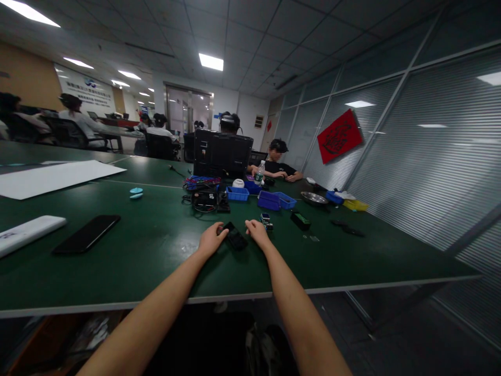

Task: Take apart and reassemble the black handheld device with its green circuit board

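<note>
A small black rectangular device (236,237) lies tilted near the table's front middle. My left hand (212,237) grips its left edge, with thumb and fingers closed on it. Just to the right of the device is my right hand (256,232), its fingers curled together; anything inside them is too small to make out. Beyond the right hand sit small electronic modules (266,222). A black box with a green top (301,220) is farther right.
On the green table (156,271) are a black phone (86,234), a white bar (29,234), blue trays (237,194), a bottle (259,172), a metal dish (314,198) and black cabled equipment (204,200). A dark monitor (223,154) stands behind; people sit beyond.
</note>
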The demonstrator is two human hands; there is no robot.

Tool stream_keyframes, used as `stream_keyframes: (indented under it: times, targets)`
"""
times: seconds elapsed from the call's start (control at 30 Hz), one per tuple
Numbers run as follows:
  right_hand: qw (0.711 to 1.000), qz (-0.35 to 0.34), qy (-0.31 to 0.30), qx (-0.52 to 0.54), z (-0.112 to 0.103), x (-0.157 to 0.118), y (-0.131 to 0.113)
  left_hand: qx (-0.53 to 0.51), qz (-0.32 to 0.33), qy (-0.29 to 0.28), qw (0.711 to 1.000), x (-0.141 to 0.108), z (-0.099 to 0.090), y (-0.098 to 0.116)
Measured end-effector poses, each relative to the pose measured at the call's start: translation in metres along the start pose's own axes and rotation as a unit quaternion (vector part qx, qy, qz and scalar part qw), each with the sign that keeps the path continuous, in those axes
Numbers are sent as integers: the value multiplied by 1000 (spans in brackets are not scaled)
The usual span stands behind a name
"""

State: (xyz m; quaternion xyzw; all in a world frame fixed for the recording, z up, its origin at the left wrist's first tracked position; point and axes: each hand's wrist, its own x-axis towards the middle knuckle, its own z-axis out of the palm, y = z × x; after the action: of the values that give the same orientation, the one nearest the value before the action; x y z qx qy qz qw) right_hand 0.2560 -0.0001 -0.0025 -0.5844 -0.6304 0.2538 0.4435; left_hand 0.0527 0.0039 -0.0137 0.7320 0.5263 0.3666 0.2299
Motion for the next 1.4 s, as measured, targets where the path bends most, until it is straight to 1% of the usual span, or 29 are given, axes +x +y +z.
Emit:
stream_keyframes:
  times: [0.03,0.1,0.17,0.2,0.27,0.33,0.43,0.47,0.5,0.53,0.57,0.6,0.63,0.67,0.7,0.73,0.8,0.87,0.93,1.07,1.23,1.3,1.4]
  targets:
    - [1000,-20,3,7,-1,-1,-2,-1,2,0,1000,0,0,0]
    - [998,-42,-27,36,-2,-4,-7,-3,11,-6,1000,0,1,0]
    - [995,-45,-69,47,-1,-6,-10,-1,20,-18,1000,-1,1,0]
    - [995,-41,-80,40,0,-6,-10,-1,23,-23,999,-1,1,0]
    - [996,-28,-79,16,3,-6,-10,-1,26,-26,999,-2,2,1]
    - [998,-25,-65,8,6,-5,-9,3,41,-14,999,-3,3,2]
    - [997,-26,-65,32,6,-3,-10,25,101,8,995,-5,2,5]
    - [998,-22,-49,37,4,-3,-11,33,119,8,992,-6,2,6]
    - [999,-17,-14,32,1,-3,-12,40,132,2,990,-7,1,7]
    - [999,-11,40,14,-4,-2,-12,46,139,-10,989,-8,1,8]
    - [993,-7,116,-19,-10,-2,-11,50,143,-25,988,-8,0,8]
    - [980,-5,186,-72,-16,-2,-10,52,146,-40,987,-9,-1,9]
    - [960,10,245,-133,-22,-3,-7,55,150,-56,986,-10,-1,9]
    - [942,37,275,-191,-28,-3,-4,57,154,-70,984,-10,-1,9]
    - [926,63,283,-241,-33,-4,-1,59,158,-81,982,-10,-1,9]
    - [915,88,275,-282,-36,-4,3,61,160,-89,981,-11,-1,8]
    - [904,128,233,-335,-39,-4,10,60,156,-100,981,-11,-1,8]
    - [901,150,197,-356,-40,-2,16,58,146,-107,982,-11,0,8]
    - [903,165,185,-350,-41,1,19,56,138,-111,983,-12,-1,9]
    - [907,202,204,-308,-52,2,23,53,130,-114,983,-12,-2,10]
    - [873,234,287,-318,-64,-2,22,50,135,-105,984,-11,-2,8]
    - [871,242,289,-316,-65,-4,21,48,142,-101,984,-11,-1,7]
    - [874,257,262,-318,-63,-4,21,45,148,-98,983,-11,-1,7]
